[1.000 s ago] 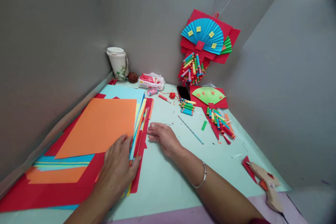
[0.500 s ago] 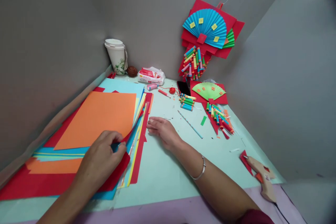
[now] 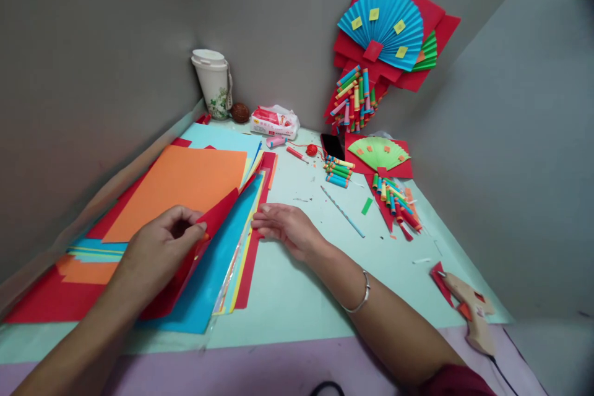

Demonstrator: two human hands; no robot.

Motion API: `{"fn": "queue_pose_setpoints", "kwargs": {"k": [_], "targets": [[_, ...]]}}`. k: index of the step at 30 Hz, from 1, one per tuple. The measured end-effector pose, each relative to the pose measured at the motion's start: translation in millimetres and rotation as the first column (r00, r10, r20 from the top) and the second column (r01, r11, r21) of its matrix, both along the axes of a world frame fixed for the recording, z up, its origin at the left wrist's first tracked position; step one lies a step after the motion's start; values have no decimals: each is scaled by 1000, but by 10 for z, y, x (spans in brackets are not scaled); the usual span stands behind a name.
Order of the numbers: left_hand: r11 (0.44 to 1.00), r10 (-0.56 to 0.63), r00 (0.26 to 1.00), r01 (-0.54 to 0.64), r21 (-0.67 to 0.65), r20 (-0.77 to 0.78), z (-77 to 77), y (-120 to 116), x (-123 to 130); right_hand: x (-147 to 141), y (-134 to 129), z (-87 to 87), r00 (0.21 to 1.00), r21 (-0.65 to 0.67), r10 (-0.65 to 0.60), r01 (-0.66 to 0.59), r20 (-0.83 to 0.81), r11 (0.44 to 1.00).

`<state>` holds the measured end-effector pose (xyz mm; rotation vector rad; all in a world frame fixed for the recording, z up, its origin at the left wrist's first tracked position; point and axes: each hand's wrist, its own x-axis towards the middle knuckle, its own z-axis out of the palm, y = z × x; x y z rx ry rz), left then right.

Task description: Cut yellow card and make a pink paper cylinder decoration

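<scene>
My left hand [image 3: 169, 247] pinches the right edge of a red paper sheet [image 3: 218, 213] and holds it lifted and curled back. Under it lies a blue sheet [image 3: 204, 284], now partly uncovered. On top of the pile rests an orange sheet [image 3: 195, 176]. My right hand [image 3: 285, 229] lies at the pile's right side, fingers stretched out, the tips at the edges of the yellow and red sheets [image 3: 248, 278]. It grips nothing that I can see.
Small rolled paper tubes [image 3: 338, 171], a pencil [image 3: 343, 210] and a red thread ball [image 3: 311, 150] lie mid-table. A glue gun [image 3: 471, 309] is at right. Behind stand a lidded cup [image 3: 213, 83] and a tissue pack [image 3: 275, 122]. A blue paper fan [image 3: 385, 28] decoration hangs at the back.
My left hand has pulled the red sheet up and leftward, baring more of the blue sheet. My right hand has come slightly left onto the pile's edge. The view has shifted a little.
</scene>
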<state>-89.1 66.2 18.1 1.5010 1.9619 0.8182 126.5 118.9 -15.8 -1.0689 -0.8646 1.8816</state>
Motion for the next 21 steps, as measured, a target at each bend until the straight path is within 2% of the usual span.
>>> {"fn": "queue_pose_setpoints", "kwargs": {"k": [7,13,21], "targets": [[997,-24,1000,24,68,7,-160,70,-40,-60,16,-5,999,-34,4,-6,-41,999],[998,-61,998,61,15,2,-257,136,-102,-84,30,12,999,-36,-17,16,-42,999],[995,-87,996,87,39,14,-244,112,-20,-96,28,-20,999,-21,-16,15,-44,1000]]}}
